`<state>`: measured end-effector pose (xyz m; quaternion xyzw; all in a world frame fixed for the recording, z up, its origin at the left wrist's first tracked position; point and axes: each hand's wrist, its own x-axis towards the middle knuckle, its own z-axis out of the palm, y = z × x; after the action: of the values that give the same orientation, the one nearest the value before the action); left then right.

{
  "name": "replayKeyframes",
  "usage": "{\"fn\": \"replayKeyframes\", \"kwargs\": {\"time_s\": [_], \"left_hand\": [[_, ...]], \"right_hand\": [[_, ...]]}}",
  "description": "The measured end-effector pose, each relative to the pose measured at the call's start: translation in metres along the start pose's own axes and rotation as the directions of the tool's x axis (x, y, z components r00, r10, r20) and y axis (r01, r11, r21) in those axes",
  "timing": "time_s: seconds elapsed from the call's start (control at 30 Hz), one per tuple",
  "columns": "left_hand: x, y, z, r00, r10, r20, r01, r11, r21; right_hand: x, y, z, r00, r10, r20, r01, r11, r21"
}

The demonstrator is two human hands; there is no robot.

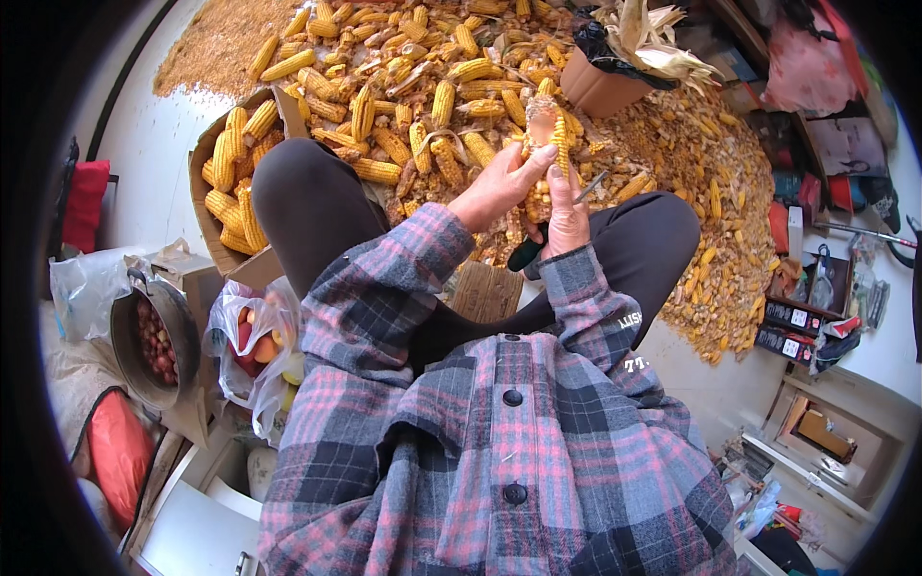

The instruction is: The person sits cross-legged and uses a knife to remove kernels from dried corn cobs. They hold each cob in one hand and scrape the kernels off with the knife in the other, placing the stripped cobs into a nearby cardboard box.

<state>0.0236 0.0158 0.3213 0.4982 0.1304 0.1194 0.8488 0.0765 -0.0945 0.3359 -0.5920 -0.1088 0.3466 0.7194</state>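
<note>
Both my hands are on a partly shelled ear of dried corn (559, 137), held out above my knees. Yellow kernels still cover its right side, while a pale bare patch of cob faces up. My left hand (502, 181) grips the ear from the left, its thumb pressed on the kernels. My right hand (566, 214) has its thumb on the ear's lower part and also holds a tool with a dark handle (526, 254). The tool's thin metal shaft (592, 186) sticks out past the fingers; its exact kind cannot be told.
A large heap of corn ears (403, 108) and bare cobs spreads ahead, with loose kernels (209, 50) behind. A cardboard box of ears (279, 119) stands left, near a dark pot (184, 338) and a plastic bag of fruit (238, 396). A brown bin (601, 86) holds husks.
</note>
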Motion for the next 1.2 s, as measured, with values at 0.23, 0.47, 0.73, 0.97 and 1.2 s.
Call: {"fn": "replayKeyframes", "kwargs": {"time_s": [0.23, 0.47, 0.73, 0.97, 1.2], "left_hand": [[0.006, -0.006, -0.008, 0.991, -0.133, -0.034, 0.118, 0.951, -0.286], [0.006, -0.006, -0.006, 0.995, -0.101, -0.011, 0.095, 0.956, -0.277], [0.0, 0.008, -0.002, 0.993, -0.112, -0.041, 0.093, 0.94, -0.328], [0.003, 0.0, -0.003, 0.999, -0.007, -0.034, 0.001, 0.984, -0.179], [0.002, -0.006, -0.008, 0.98, -0.102, 0.168, 0.174, 0.848, -0.501]], "right_hand": [[0.007, -0.013, -0.016, 0.909, 0.324, 0.263, -0.406, 0.831, 0.38], [0.002, -0.018, -0.011, 0.965, 0.225, 0.132, -0.253, 0.931, 0.263], [-0.007, -0.03, -0.003, 0.989, 0.085, 0.12, -0.102, 0.985, 0.142], [-0.011, -0.025, 0.001, 0.998, 0.048, 0.033, -0.05, 0.998, 0.038], [-0.006, -0.026, -0.011, 0.939, 0.284, 0.196, -0.33, 0.904, 0.273]]}}
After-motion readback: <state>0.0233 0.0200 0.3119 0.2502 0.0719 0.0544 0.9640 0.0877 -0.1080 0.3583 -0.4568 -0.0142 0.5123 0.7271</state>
